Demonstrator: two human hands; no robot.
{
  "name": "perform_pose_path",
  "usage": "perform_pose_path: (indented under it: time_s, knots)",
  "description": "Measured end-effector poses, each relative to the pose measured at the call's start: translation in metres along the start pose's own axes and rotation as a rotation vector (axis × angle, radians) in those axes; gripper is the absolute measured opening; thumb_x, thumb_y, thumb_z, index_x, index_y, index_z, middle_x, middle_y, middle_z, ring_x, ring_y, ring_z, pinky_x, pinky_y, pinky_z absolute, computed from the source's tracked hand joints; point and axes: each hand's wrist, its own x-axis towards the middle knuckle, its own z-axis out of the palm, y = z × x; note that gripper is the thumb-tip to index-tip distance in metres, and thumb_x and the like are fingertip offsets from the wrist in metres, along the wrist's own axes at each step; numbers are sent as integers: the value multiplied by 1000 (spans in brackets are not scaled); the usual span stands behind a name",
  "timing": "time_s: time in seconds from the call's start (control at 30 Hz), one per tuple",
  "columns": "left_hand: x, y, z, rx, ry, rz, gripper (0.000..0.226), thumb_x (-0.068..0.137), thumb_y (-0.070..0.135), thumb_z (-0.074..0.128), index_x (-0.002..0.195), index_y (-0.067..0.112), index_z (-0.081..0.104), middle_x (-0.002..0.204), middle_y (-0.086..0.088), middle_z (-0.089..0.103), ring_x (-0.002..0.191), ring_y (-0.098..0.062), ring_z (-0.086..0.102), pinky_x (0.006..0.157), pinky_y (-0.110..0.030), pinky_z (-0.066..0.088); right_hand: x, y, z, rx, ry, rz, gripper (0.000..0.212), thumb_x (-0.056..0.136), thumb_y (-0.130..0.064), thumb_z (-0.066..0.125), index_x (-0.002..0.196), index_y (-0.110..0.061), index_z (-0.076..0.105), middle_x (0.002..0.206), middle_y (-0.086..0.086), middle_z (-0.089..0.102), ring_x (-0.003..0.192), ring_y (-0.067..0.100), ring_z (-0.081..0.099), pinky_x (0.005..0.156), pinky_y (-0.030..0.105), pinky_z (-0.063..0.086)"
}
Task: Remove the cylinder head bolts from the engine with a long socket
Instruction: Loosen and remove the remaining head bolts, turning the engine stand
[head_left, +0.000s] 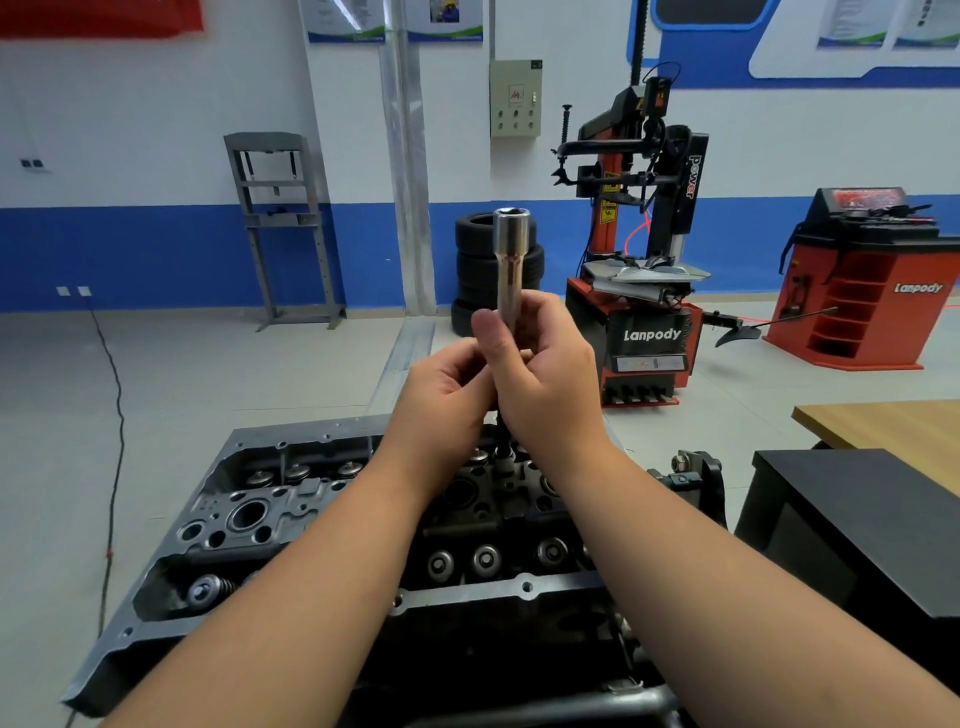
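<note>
A long silver socket (509, 260) stands upright above the engine, open end up. My right hand (545, 374) grips its lower part, thumb up along the shaft. My left hand (447, 395) is curled around the same tool just below and to the left. A dark shaft (503, 441) runs down from under my hands to the cylinder head (270, 499), which lies below with valve springs and bolt holes showing. Whether the shaft's lower end sits on a bolt is hidden.
A black cabinet (857, 530) and a wooden table (883, 421) stand at the right. Beyond the engine are stacked tyres (478, 260), a red tyre changer (644, 291), a red wheel balancer (862, 291), and a grey press frame (285, 223). A black cable (111, 467) crosses the floor at left.
</note>
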Motion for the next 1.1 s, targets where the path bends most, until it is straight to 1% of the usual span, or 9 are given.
perform_pose_path:
  time_s: [0.1, 0.23, 0.33, 0.4, 0.53, 0.63, 0.83, 1.0, 1.1]
  knots:
    - [3, -4, -2, 11, 99, -1, 9, 95, 19, 74, 98, 11, 72, 90, -10, 77, 82, -20, 73, 73, -45, 62, -1, -1, 0, -5, -3, -23, 12, 96, -32, 65, 93, -21, 61, 77, -18, 64, 75, -4, 64, 65, 8, 45]
    - [2, -4, -2, 31, 68, 26, 9, 102, 27, 65, 100, 23, 74, 90, 2, 78, 84, -12, 74, 70, -24, 60, -1, 0, 2, -21, -31, -35, 24, 101, -32, 54, 98, -13, 67, 82, -12, 68, 80, 2, 65, 66, 9, 46]
    - [0, -2, 2, -18, -12, -23, 29, 109, 36, 49, 102, 25, 75, 87, 5, 77, 82, -8, 72, 66, -21, 57, 0, 2, 2, -24, -17, -10, 32, 102, -35, 47, 101, -11, 69, 86, -10, 69, 82, 3, 65, 67, 11, 48]
    - [-1, 0, 2, -45, -22, -34, 35, 110, 36, 45, 100, 22, 75, 83, 6, 76, 77, -6, 72, 63, -20, 56, 1, 2, 2, 3, -15, 23, 35, 102, -36, 45, 102, -11, 69, 89, -9, 71, 81, 5, 67, 68, 20, 54]
    - [1, -2, -1, 16, 25, 26, 21, 104, 37, 59, 99, 25, 76, 90, 1, 78, 82, -11, 73, 69, -23, 58, -1, -2, 1, 22, 24, 2, 14, 99, -37, 58, 101, -24, 59, 83, -11, 67, 76, 0, 64, 64, 9, 46]
    - [2, -4, 0, 34, 53, 21, 20, 99, 41, 64, 100, 24, 75, 91, -4, 77, 82, -17, 71, 70, -37, 62, -1, -3, -1, 19, 49, -28, 10, 98, -35, 61, 94, -31, 53, 84, -9, 68, 76, -2, 64, 64, 7, 44]
    - [0, -1, 2, -10, -8, 0, 28, 109, 34, 49, 104, 25, 75, 94, 2, 78, 87, -11, 74, 71, -23, 58, 0, 0, 1, 43, 17, 5, 27, 103, -32, 47, 100, -13, 67, 90, -10, 70, 82, -1, 66, 68, 8, 47]
    - [1, -1, -2, 42, 28, 31, 15, 100, 36, 65, 105, 24, 74, 94, 2, 78, 87, -13, 75, 73, -27, 62, 0, -3, 0, 35, 17, 2, 12, 97, -40, 59, 101, -28, 57, 86, -11, 68, 80, 1, 66, 68, 11, 48]
    - [1, -2, -2, 33, 41, 13, 12, 99, 35, 67, 104, 25, 73, 94, 1, 78, 86, -17, 75, 73, -33, 64, -1, -4, 0, 21, 21, -31, 8, 98, -33, 62, 94, -28, 56, 83, -8, 68, 78, 2, 65, 65, 9, 46]
